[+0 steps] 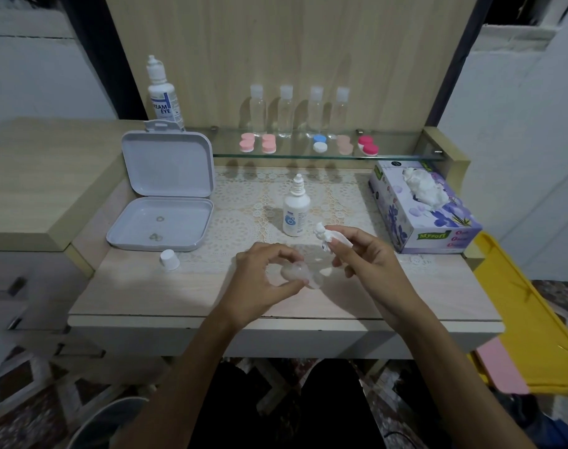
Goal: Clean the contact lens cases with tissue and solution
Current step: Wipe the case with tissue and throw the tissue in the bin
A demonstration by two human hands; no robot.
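Note:
My left hand [265,276] holds a clear contact lens case [300,274] just above the desk, fingers curled round one of its cups. My right hand [362,254] pinches a twisted piece of white tissue [321,236] a little above and to the right of the case, apart from it. A small white solution bottle [296,210] stands uncapped on the lace mat behind my hands. Its white cap [169,259] lies on the desk at the left.
An open grey box [166,192] with small lenses inside sits at the left. A purple tissue box [425,207] stands at the right. The glass shelf [389,155] carries several coloured lens cases and clear bottles; a large solution bottle [163,95] stands at its left end.

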